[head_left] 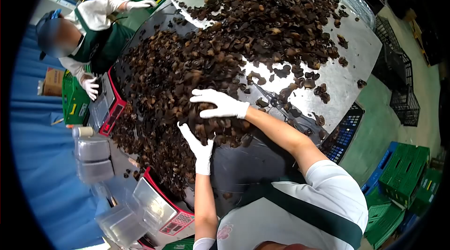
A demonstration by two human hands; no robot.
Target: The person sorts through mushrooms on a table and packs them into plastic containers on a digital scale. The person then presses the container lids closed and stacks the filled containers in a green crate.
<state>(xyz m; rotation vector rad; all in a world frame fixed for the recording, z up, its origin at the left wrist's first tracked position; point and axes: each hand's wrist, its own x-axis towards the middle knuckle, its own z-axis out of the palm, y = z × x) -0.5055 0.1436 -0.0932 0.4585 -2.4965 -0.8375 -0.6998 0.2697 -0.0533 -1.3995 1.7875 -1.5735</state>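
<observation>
A large heap of dark brown wood ear mushrooms [173, 71] covers much of the metal table. My right hand [222, 104], in a white glove, lies over the near part of the heap with its fingers spread. Just below it, my left hand [198, 149], also gloved in white, rests at the heap with thumb and fingers apart. Loose pieces between the two hands are slightly blurred. Some of the left fingers are hidden among the mushrooms. Neither hand is closed on a piece that I can make out.
A red-edged scale [159, 205] and clear plastic tubs [119, 224] stand at the lower left. Across the table, a co-worker in white gloves [90, 88] is beside another red scale [112, 104]. Green crates [403, 175] and black crates [405, 104] are at the right.
</observation>
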